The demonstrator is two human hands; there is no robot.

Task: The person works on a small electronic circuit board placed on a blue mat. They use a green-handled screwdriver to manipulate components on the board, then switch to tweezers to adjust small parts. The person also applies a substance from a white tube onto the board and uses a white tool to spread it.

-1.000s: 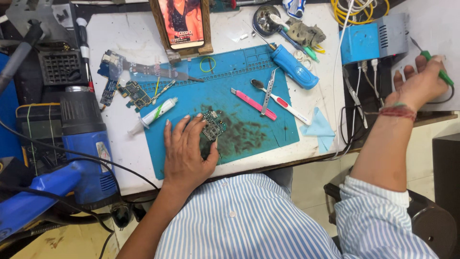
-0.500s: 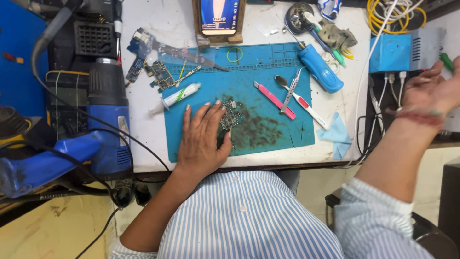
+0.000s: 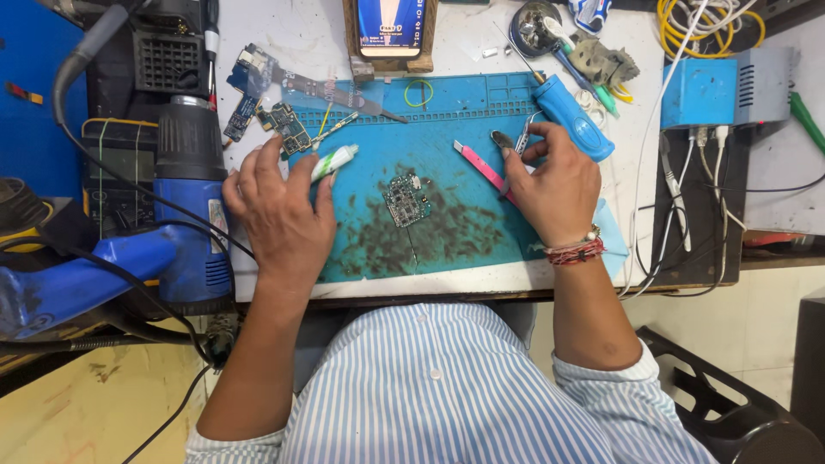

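Nearest to the person, the blue silicone work mat (image 3: 447,249) lies on the white bench, darkly stained in its front part, and in its middle rests a small green circuit board (image 3: 403,198) with silver shields, lying flat between the two hands and touched by neither. The left hand (image 3: 279,210) lies palm down at the mat's left edge, fingers spread, fingertips touching a small white tube with a green cap (image 3: 333,161); the right hand (image 3: 557,185) closes its fingertips on metal tweezers (image 3: 516,146), just beside a pink flat tool (image 3: 479,163). Farther back lie a blue cylindrical tool (image 3: 574,118) and a phone in a wooden stand (image 3: 391,30), while a blue heat gun (image 3: 191,202) stands left of the mat.
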